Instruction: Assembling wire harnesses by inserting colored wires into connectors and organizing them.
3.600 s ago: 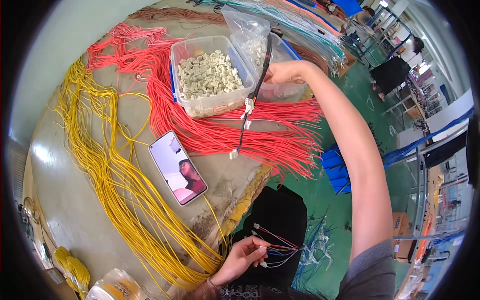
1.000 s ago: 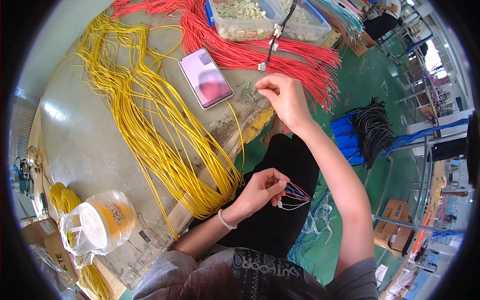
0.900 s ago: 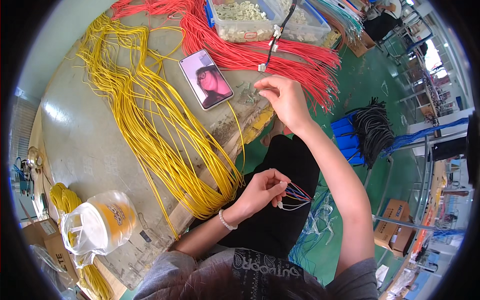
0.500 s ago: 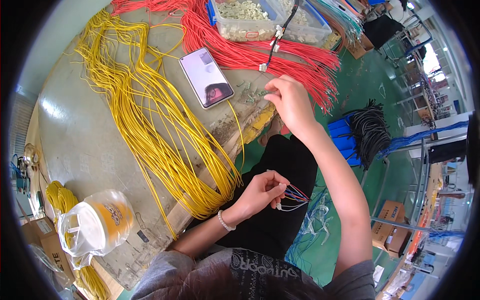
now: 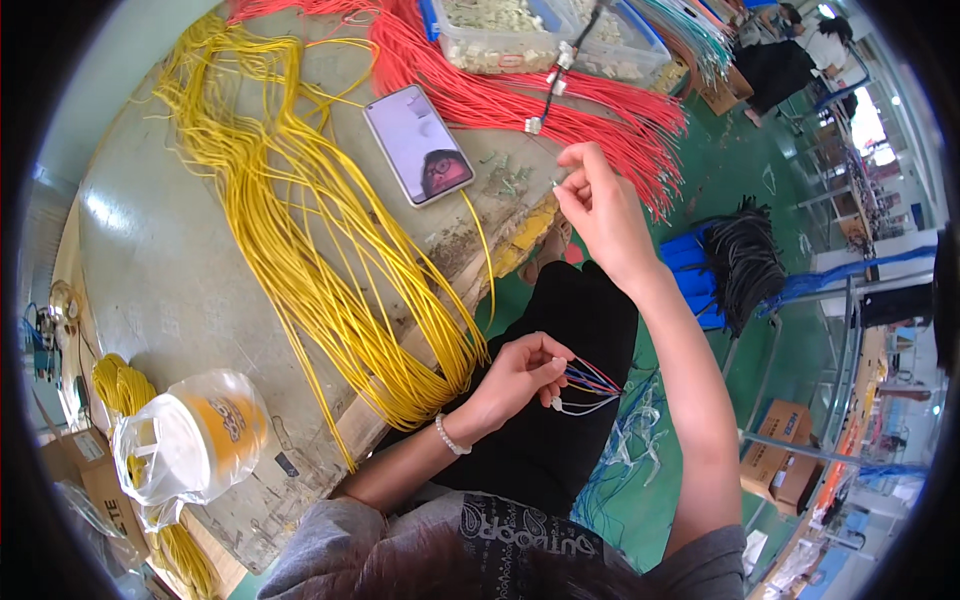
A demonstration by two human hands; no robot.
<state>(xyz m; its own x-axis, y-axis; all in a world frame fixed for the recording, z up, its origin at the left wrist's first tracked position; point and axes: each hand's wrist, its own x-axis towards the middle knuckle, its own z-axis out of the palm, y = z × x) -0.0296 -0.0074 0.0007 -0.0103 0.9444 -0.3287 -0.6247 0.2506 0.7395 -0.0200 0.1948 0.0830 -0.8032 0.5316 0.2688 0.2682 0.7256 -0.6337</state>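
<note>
My left hand [image 5: 520, 378] is closed on a bundle of thin coloured wires [image 5: 597, 382], red, blue and white among them, above my dark-clothed lap. A small white connector [image 5: 557, 403] shows at its fingertips, with the wire ends fanning out to the right. Raised beyond the table edge, my right hand [image 5: 606, 215] has thumb and fingers pinched together. A tiny pale speck shows at its fingertips, too small to name. Just left of that hand, several small greenish pieces [image 5: 507, 176] lie scattered on the table.
Long yellow wires [image 5: 330, 230] drape over the worn table [image 5: 150, 270] and its edge. A phone [image 5: 418, 145] lies beside them. Red wires [image 5: 600, 115] and clear bins [image 5: 500, 45] of white connectors occupy the back. A bagged bucket [image 5: 205, 440] stands at left, black cables [image 5: 740, 260] at right.
My right hand has drawn slightly right and away from the greenish pieces, its fingers now pinched. My left hand keeps the wires in about the same place. The view has shifted slightly.
</note>
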